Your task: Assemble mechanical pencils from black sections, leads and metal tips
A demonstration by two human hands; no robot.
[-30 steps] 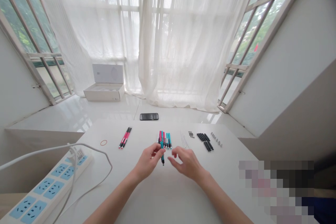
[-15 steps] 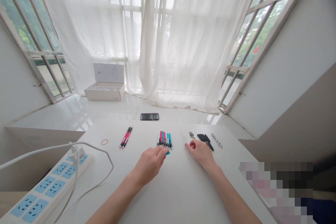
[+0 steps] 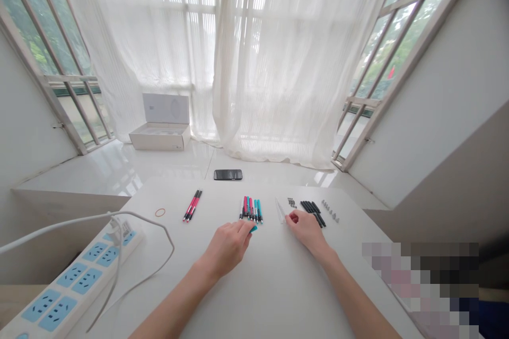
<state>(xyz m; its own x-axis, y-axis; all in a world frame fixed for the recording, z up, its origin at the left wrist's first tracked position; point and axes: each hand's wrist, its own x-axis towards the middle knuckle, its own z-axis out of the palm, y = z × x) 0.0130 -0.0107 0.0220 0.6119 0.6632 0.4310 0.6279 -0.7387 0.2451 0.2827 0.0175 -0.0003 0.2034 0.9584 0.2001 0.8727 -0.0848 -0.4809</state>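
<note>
My left hand (image 3: 229, 244) rests knuckles-up on the white table (image 3: 270, 286), fingers closed round a teal pen barrel (image 3: 253, 229) whose end pokes out past the fingertips. Just beyond it lies a row of several pink and teal pen barrels (image 3: 251, 208). My right hand (image 3: 305, 228) is further right with its fingers pinched at a bundle of thin clear refills (image 3: 279, 210). What the pinch holds is too small to make out. Small dark springs (image 3: 291, 203), black pen grips (image 3: 313, 210) and grey tips (image 3: 330, 211) lie right of it.
Two assembled pink pens (image 3: 192, 205) and a rubber band (image 3: 159, 212) lie at the left. A blue-socketed power strip (image 3: 75, 280) with a white cable (image 3: 119, 222) sits at the table's left edge. A black phone (image 3: 228, 174) and an open white box (image 3: 161, 130) are on the floor beyond.
My left hand lowered the teal barrel from upright in the air down to the table. My right hand reached forward and right to the refills, then edged slightly further.
</note>
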